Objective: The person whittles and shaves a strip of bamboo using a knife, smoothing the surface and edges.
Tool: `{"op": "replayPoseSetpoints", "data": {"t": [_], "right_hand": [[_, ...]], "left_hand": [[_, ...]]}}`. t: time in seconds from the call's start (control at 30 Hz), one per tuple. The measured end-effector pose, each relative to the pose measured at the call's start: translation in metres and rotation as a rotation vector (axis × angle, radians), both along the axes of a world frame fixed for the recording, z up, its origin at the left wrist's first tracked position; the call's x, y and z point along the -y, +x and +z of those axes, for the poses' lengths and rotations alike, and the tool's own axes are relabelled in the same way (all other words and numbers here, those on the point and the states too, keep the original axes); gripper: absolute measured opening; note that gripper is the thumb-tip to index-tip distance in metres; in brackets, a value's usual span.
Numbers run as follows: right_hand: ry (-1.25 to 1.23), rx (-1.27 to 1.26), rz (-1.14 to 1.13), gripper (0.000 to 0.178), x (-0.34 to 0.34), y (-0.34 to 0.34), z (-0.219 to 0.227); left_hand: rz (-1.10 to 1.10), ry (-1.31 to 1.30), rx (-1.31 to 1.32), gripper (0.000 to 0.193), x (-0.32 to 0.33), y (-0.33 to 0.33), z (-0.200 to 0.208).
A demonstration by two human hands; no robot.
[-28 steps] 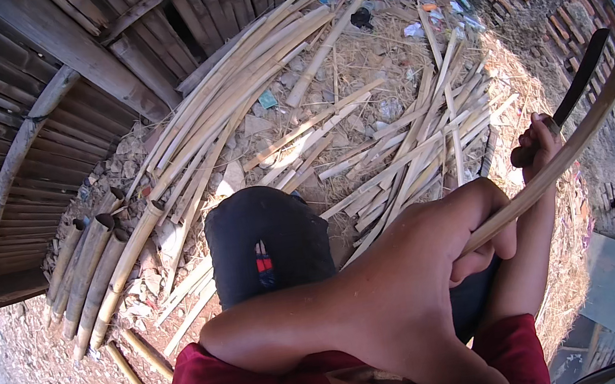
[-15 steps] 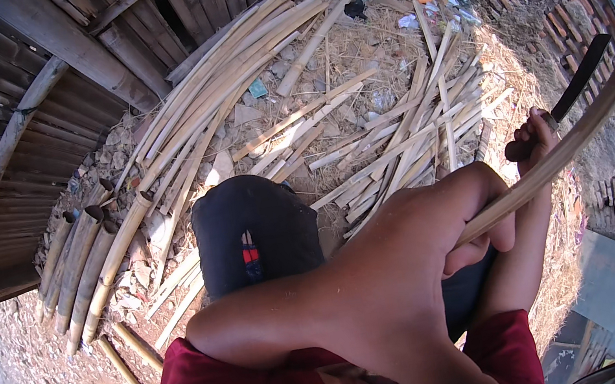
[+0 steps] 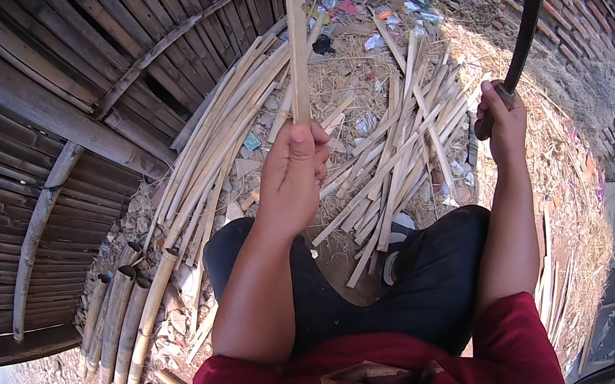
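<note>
My left hand point(image 3: 292, 166) is closed round the lower end of a long pale bamboo strip point(image 3: 299, 42), which points up and away past the top edge of the picture. Off to the right, my right hand point(image 3: 503, 119) grips the handle of a machete point(image 3: 527, 28). Its dark, slightly curved blade slants up and to the right, apart from the strip. Beyond my bent knees lies a loose pile of split bamboo strips point(image 3: 400, 170), partly behind my left hand.
Long bamboo lengths point(image 3: 218, 150) lie along a bamboo wall point(image 3: 38, 200) on the left, with several round bamboo poles point(image 3: 129, 318) nearer. A brick wall point(image 3: 534, 7) stands at the right. Litter point(image 3: 355, 6) and straw cover the far ground.
My left hand has swung from the right across to the middle, and the bamboo strip now points away from me. The machete has turned more upright and moved left with my right hand.
</note>
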State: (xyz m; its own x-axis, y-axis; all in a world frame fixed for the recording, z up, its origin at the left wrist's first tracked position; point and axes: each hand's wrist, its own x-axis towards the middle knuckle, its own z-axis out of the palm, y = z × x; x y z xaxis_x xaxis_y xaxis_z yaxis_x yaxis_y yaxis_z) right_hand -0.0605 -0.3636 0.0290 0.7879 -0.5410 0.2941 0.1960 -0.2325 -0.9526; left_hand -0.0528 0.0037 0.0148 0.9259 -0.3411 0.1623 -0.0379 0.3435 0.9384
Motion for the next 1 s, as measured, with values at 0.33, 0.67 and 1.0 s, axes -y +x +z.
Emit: {"op": "replayPoseSetpoints", "data": {"t": [0.33, 0.67, 1.0], "right_hand": [[-0.377, -0.183, 0.169, 0.033, -0.017, -0.017, 0.008], [-0.912, -0.358, 0.339, 0.029, -0.025, -0.03, 0.018], [-0.778, -0.38, 0.238, 0.03, -0.001, -0.024, 0.012]], "left_hand": [[0.168, 0.489, -0.206, 0.051, 0.028, 0.029, -0.026], [0.039, 0.747, 0.166, 0.053, 0.058, 0.021, -0.053], [-0.056, 0.737, 0.139, 0.039, 0.072, 0.002, -0.039]]}}
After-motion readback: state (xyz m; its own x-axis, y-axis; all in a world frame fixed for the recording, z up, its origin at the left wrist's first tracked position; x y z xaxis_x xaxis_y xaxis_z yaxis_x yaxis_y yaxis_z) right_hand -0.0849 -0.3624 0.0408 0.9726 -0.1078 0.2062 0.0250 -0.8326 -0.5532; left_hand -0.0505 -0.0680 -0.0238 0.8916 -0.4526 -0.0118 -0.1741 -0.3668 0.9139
